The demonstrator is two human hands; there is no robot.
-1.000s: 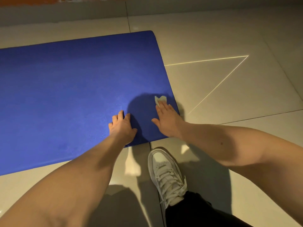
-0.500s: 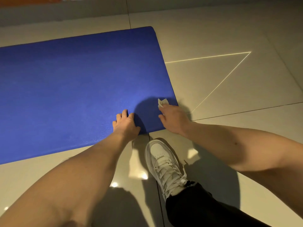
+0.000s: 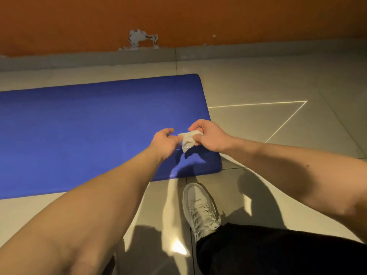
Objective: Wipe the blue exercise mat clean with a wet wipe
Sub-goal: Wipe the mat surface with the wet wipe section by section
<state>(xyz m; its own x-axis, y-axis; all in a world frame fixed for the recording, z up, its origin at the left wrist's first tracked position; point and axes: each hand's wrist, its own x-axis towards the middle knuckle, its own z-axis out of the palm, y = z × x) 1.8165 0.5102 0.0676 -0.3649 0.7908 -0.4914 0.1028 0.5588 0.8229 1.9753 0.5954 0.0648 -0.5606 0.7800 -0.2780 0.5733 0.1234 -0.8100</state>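
Observation:
The blue exercise mat (image 3: 83, 132) lies flat on the tiled floor, its right end near the middle of the view. A crumpled white wet wipe (image 3: 188, 140) hangs in the air above the mat's near right corner. My right hand (image 3: 210, 136) grips the wipe's upper right part with curled fingers. My left hand (image 3: 165, 141) pinches the wipe's left edge between thumb and fingertips. Both hands are raised off the mat and their shadows fall on its corner.
A white sneaker (image 3: 199, 209) on a black-trousered leg (image 3: 278, 253) stands on the floor just in front of the mat's near right corner. An orange wall (image 3: 178, 18) with a chipped patch and a grey skirting runs behind the mat. Bare tiles (image 3: 278, 86) lie to the right.
Both hands have lifted off the mat. The right hand brought the wipe up from the mat's corner and the left hand has taken hold of its edge. The view tilted up, showing the wall.

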